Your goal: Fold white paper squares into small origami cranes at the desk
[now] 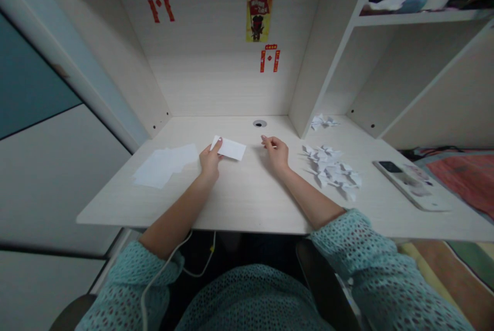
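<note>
My left hand (210, 160) grips a folded white piece of paper (233, 150) by its left end, thumb on top. The paper is a flat rectangle held slightly tilted just above the desk. To its right, and apart from it, my right hand (278, 153) is closed, its fingers curled in; I see nothing in it. Left of my left hand lies a spread of flat white paper sheets (164, 163), overlapping each other. On the right, beyond my right hand, several folded white paper shapes (334, 169) with pointed ends sit in a loose heap.
More folded paper shapes (324, 122) lie behind the heap, by the upright divider (328, 58). A phone-shaped white slab (411, 187) rests on the desk (247, 202) at the right. A round cable hole (260, 123) is at the back. A white cable (162, 269) hangs near my left sleeve.
</note>
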Demonstrator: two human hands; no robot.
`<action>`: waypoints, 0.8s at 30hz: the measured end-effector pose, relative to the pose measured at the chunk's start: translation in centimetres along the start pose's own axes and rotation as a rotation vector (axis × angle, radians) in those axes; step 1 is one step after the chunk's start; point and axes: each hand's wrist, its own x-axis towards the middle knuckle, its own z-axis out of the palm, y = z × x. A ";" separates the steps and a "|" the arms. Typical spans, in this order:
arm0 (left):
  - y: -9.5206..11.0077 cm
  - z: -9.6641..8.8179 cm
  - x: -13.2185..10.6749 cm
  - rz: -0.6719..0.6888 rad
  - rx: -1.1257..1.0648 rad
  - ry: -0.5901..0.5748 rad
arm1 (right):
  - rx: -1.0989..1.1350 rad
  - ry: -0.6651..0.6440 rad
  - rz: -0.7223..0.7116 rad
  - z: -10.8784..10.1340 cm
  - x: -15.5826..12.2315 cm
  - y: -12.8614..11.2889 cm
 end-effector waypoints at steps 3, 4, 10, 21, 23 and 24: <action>0.0 -0.1 0.1 -0.023 0.008 -0.011 | -0.107 -0.046 -0.184 -0.3 -0.5 -0.6; -0.1 0.0 0.1 -0.022 0.015 -0.025 | -0.134 -0.083 -0.272 -0.3 -0.9 -1.1; -0.6 0.7 -0.6 -0.025 0.039 -0.178 | -0.386 -0.335 -0.680 0.4 -2.8 -3.3; 0.0 0.8 -1.5 -0.011 0.157 -0.359 | -0.468 -0.351 -0.556 0.3 -2.5 -2.1; 0.0 0.8 -1.5 -0.003 0.201 -0.356 | -0.475 -0.337 -0.510 0.2 -2.6 -2.4; 0.0 0.8 -1.6 -0.007 0.216 -0.361 | -0.473 -0.326 -0.490 0.2 -2.7 -2.6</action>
